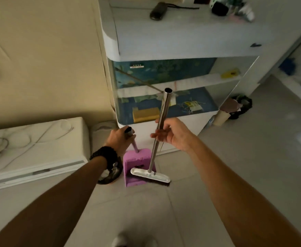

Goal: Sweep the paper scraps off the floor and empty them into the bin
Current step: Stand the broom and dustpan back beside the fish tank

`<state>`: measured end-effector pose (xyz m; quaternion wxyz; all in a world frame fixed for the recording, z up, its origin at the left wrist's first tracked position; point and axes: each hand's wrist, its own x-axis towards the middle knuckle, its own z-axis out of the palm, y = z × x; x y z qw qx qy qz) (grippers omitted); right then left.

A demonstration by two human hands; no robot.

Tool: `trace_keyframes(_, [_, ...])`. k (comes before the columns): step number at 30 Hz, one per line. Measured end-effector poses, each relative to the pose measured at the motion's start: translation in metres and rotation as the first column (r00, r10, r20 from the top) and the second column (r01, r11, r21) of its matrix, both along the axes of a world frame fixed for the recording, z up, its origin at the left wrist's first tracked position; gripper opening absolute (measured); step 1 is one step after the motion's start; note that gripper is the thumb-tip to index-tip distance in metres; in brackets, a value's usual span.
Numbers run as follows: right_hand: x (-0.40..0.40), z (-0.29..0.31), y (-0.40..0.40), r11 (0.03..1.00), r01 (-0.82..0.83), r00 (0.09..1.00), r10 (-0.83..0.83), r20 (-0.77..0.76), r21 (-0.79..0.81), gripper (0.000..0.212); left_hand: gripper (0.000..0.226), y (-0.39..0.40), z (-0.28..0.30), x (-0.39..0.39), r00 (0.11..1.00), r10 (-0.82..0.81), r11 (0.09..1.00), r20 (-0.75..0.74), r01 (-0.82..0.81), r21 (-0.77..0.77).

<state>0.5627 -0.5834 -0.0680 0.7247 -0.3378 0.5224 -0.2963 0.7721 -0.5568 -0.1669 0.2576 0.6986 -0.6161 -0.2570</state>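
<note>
My left hand grips the top of the purple dustpan's handle. The dustpan stands upright on the tiled floor in front of the cabinet. My right hand holds the broom's metal pole loosely, with the fingers partly spread. The broom's white head with dark bristles rests on the floor against the dustpan's front. A small dark bin with a black liner sits just left of the dustpan, partly hidden under my left wrist. No paper scraps show on the floor.
A white cabinet with a fish tank stands straight ahead. A white low unit with cables lies to the left. A second bagged bin sits at the cabinet's right corner. Pale floor tiles stretch to the right and toward me.
</note>
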Motion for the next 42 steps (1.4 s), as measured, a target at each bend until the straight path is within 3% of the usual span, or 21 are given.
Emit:
trace_keyframes(4, [0.008, -0.025, -0.037, 0.952, -0.182, 0.937, 0.093, -0.336, -0.246, 0.022, 0.021, -0.030, -0.016, -0.002, 0.992, 0.108, 0.994, -0.058, -0.107, 0.023])
trace_keyframes(8, [0.007, -0.057, -0.081, 0.844, -0.377, 0.730, 0.018, -0.683, -0.381, 0.033, 0.014, -0.067, -0.043, -0.002, 0.976, 0.170, 0.983, -0.137, -0.158, 0.092])
trace_keyframes(17, [0.015, -0.158, -0.161, 0.822, -0.397, 0.732, 0.014, -0.681, -0.409, 0.032, 0.029, -0.113, -0.134, -0.015, 0.935, 0.292, 0.942, -0.202, -0.244, 0.232])
trace_keyframes(27, [0.016, -0.269, -0.219, 0.844, -0.397, 0.750, 0.071, -0.658, -0.361, 0.028, 0.034, -0.174, -0.226, -0.012, 0.931, 0.362, 0.877, -0.051, -0.321, 0.358])
trace_keyframes(36, [0.037, -0.303, -0.239, 0.868, -0.378, 0.770, 0.102, -0.630, -0.323, 0.032, 0.024, -0.196, -0.254, -0.015, 0.834, 0.538, 0.799, -0.126, -0.456, 0.391])
trace_keyframes(39, [0.040, -0.307, -0.240, 0.859, -0.415, 0.750, 0.136, -0.647, -0.300, 0.035, 0.028, -0.202, -0.254, -0.014, 0.766, 0.610, 0.756, -0.201, -0.487, 0.437])
trace_keyframes(42, [0.041, -0.307, -0.241, 0.843, -0.443, 0.722, 0.132, -0.679, -0.307, 0.033, 0.036, -0.201, -0.249, -0.013, 0.773, 0.583, 0.779, -0.250, -0.445, 0.442])
